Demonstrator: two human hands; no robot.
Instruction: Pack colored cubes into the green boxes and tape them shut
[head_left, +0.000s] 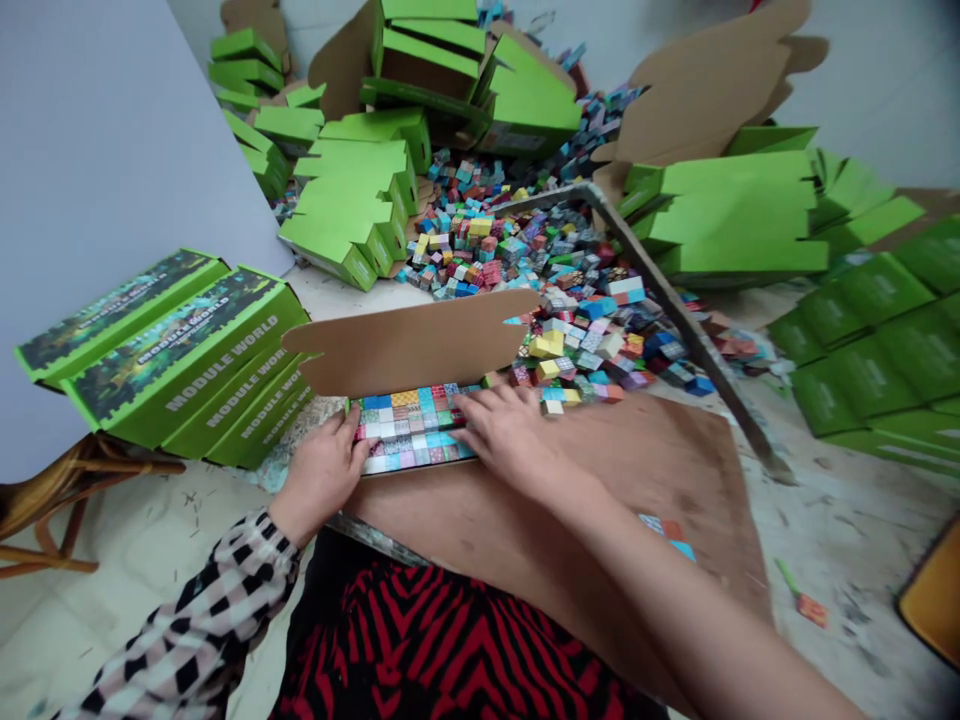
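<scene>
Hands apart here: the left hand (324, 468) presses at the open box's (420, 345) left end, grip impossible to tell, while the right hand (504, 437) spreads loosely over the right end of its packed blocks (405, 428). The box sits just left of centre, loose blocks (517, 245) heaped on the far side!

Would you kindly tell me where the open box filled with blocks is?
In the head view, the open box lies just left of centre, between the left hand and the right hand, in front of the loose block heap.
</scene>
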